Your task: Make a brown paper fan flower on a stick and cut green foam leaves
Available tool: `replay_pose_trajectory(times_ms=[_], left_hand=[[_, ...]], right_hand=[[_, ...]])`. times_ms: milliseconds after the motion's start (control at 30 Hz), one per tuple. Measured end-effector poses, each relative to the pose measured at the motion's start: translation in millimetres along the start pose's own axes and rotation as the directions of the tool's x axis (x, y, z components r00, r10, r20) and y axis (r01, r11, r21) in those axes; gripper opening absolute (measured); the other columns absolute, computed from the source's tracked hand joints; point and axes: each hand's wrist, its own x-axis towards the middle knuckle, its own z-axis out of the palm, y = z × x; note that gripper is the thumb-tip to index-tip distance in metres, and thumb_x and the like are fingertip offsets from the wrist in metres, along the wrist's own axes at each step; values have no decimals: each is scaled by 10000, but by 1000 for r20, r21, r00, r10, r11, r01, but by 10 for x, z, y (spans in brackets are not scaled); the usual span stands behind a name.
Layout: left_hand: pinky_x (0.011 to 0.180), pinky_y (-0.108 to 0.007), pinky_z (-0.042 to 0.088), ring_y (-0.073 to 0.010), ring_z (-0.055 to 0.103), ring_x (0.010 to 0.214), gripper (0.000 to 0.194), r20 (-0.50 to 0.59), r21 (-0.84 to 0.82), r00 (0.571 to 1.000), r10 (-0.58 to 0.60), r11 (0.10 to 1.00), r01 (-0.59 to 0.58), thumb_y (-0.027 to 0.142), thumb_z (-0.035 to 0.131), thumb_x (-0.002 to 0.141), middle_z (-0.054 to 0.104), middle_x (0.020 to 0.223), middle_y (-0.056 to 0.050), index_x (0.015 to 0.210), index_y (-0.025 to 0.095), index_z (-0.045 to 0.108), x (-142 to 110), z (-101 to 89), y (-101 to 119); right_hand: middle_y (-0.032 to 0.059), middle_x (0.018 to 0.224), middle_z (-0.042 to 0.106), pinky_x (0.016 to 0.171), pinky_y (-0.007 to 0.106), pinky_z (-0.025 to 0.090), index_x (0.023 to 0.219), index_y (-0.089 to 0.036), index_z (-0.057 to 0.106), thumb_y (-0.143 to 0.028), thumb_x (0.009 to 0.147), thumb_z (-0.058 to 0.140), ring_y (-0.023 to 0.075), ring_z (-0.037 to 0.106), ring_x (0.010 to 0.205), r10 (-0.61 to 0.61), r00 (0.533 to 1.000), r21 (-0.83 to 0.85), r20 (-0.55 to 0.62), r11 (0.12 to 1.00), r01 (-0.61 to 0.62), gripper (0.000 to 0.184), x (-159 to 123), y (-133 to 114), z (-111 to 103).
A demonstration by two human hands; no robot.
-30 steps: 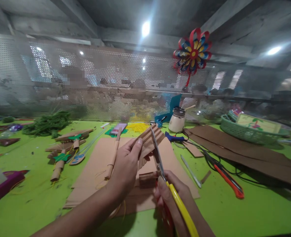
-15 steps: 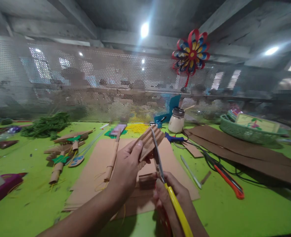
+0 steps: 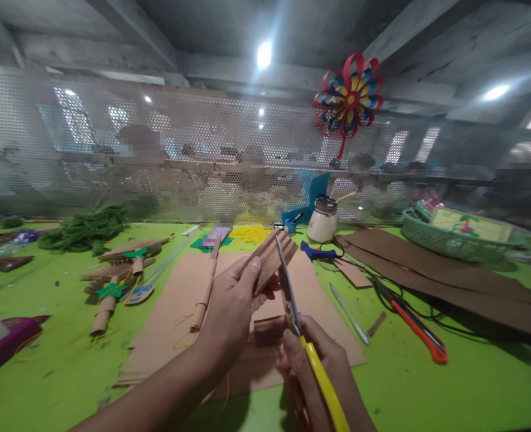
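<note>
My left hand (image 3: 229, 306) pinches pleated brown paper (image 3: 269, 255) over a stack of brown sheets (image 3: 157, 327) on the green table (image 3: 463, 390). My right hand (image 3: 332, 357) grips scissors (image 3: 287, 294), their blades at the paper's right side. A white jar (image 3: 321, 228) stands beyond.

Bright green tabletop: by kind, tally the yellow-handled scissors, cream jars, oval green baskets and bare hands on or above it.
Yellow-handled scissors: 1
Cream jar: 1
Oval green basket: 1
Bare hands (left hand, right hand): 2
Total: 5

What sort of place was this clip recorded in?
Likely a handicraft workshop: scissors in the right hand, brown sheets stacked on a green table, and a multicoloured looped flower higher up.
</note>
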Motion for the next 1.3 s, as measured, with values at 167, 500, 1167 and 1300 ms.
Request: replay_pose_trajectory(times_ms=[167, 500, 1167, 1300], left_hand=[[574, -211, 433, -116, 537, 600, 251, 9, 124, 999, 48, 991, -49, 285, 480, 866, 606, 626, -12, 726, 132, 622, -22, -5, 5], [573, -227, 421, -123, 527, 574, 291, 86, 169, 996, 16, 985, -31, 344, 466, 872, 578, 601, 9, 673, 155, 562, -94, 27, -69], [570, -220, 398, -120, 486, 577, 266, 109, 107, 994, -12, 994, 1, 347, 486, 862, 545, 607, 23, 676, 165, 541, -99, 44, -106], [572, -226, 402, -128, 496, 589, 263, 112, 95, 993, -30, 995, 20, 346, 491, 856, 552, 612, 15, 672, 165, 542, -105, 50, -97]], right_hand=[[7, 651, 562, 321, 157, 245, 916, -165, 613, -596, 750, 587, 41, 337, 380, -31, 999, 35, -18, 999, 32, 463, -1, -9, 40], [-21, 589, 498, 374, 147, 325, 927, -180, 614, -666, 697, 601, 75, 413, 461, 45, 997, 64, -64, 997, -41, 538, 23, -106, 17], [-43, 581, 455, 362, 148, 313, 974, -166, 607, -590, 751, 602, 56, 358, 423, -25, 998, 118, -63, 993, 32, 479, 33, 33, 55], [4, 659, 539, 346, 147, 300, 965, -163, 623, -573, 730, 636, 74, 403, 456, -41, 997, 106, -63, 993, 48, 473, 30, 19, 33]])
